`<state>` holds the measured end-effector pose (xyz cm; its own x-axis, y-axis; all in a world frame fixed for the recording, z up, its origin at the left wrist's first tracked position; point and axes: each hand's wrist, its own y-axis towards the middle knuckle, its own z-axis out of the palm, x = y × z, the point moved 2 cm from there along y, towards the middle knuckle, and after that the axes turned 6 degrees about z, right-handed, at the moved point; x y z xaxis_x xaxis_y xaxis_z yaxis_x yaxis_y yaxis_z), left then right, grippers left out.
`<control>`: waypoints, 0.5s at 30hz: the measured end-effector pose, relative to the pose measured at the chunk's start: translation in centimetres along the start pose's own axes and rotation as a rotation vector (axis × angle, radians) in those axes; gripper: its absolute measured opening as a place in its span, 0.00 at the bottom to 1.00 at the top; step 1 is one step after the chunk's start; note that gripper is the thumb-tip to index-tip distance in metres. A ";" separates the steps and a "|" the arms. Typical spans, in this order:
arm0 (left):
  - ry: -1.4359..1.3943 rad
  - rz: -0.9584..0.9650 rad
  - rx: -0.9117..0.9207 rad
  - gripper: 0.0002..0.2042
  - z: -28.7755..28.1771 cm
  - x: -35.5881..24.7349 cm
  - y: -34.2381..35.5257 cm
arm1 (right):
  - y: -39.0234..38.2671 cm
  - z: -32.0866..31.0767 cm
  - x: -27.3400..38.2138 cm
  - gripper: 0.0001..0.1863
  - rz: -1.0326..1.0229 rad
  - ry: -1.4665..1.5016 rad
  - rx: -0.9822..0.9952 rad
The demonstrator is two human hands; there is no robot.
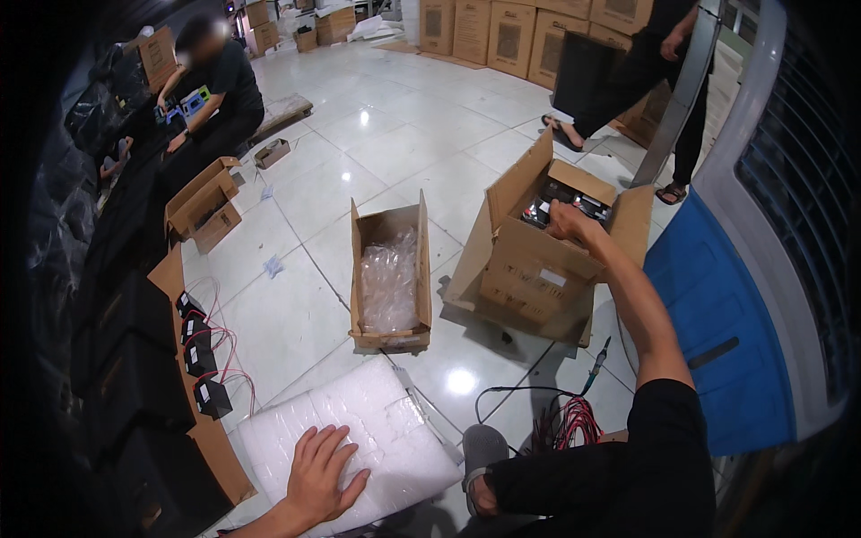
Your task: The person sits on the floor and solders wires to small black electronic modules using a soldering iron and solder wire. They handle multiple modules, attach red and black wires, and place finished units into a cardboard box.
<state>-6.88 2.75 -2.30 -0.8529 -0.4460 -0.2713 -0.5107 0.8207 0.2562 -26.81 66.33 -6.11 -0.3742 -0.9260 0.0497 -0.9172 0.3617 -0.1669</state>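
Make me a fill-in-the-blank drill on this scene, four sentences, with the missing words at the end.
1. The person's ____ hand lies on the white foam block.
2. The other hand reaches into an open box made of ____.
3. The bundle of wires near the grey sandal is coloured black and ____.
4. The row of small black blocks with thin wires attached numbers ____ in view.

Missing words: left; cardboard; red; four.
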 end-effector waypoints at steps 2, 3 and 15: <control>-0.002 0.013 -0.003 0.22 0.0 0.0 0.1 | -0.2 0.5 0.0 0.46 0.058 0.043 -0.105; -0.009 0.015 -0.007 0.22 0.0 0.0 0.1 | -0.3 0.8 0.3 0.46 0.098 0.054 -0.119; 0.015 0.025 -0.060 0.20 -0.2 -0.1 0.0 | -10.6 -12.8 6.4 0.46 0.271 0.116 -0.522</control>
<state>-6.85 2.70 -2.07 -0.8666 -0.4316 -0.2504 -0.4946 0.8089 0.3178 -21.23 57.93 8.59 -0.5895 -0.7863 0.1848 -0.7221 0.6155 0.3158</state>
